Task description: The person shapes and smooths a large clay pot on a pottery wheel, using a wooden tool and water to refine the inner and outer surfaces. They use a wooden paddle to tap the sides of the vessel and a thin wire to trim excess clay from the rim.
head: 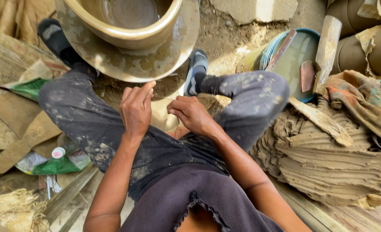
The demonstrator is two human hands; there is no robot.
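Clay-spattered dark trousers nearest. Wet tan clay pot on round wheel, smooth-rimmed. Left hand loosely curled, empty; right hand half-closed, grasp unclear.

Sunlit dirt floor, scattered cardboard scraps

The dirt floor carries the potter's wheel just above the fingers, a basin and clay heap to their right, cardboard to their left.
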